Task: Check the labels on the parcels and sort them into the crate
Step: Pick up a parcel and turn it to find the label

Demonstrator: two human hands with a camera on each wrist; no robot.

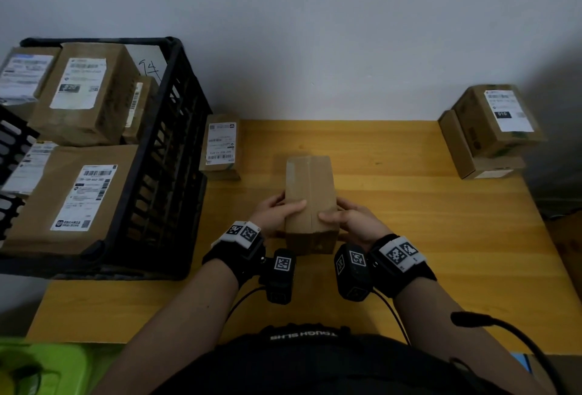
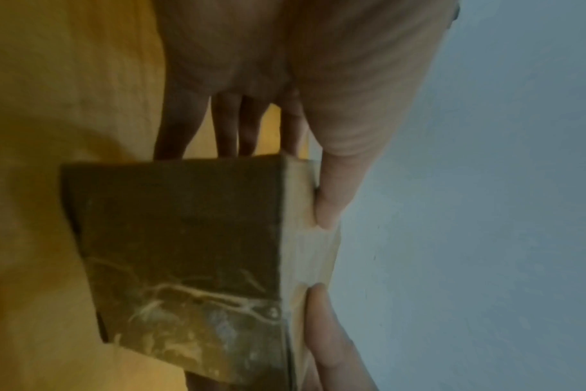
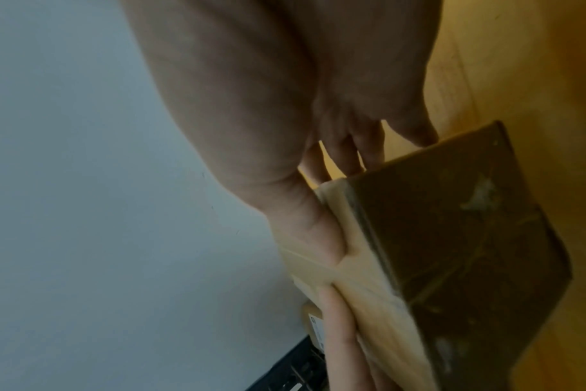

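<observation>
A plain brown cardboard parcel [image 1: 310,193] is held in both hands over the middle of the yellow table [image 1: 409,237]; its top face shows a taped seam and no label. My left hand [image 1: 277,210] grips its left side with the thumb across the top. My right hand [image 1: 345,218] grips the right side the same way. In the left wrist view the parcel [image 2: 184,251] hangs above the table with the fingers behind it. In the right wrist view the parcel [image 3: 452,238] is gripped between thumb and fingers. The black crate [image 1: 163,155] stands at the left with several labelled parcels inside.
A small labelled parcel [image 1: 222,145] stands on the table right beside the crate. Two stacked parcels [image 1: 491,133] sit at the table's far right corner by the wall. A green object [image 1: 41,366] lies at the lower left.
</observation>
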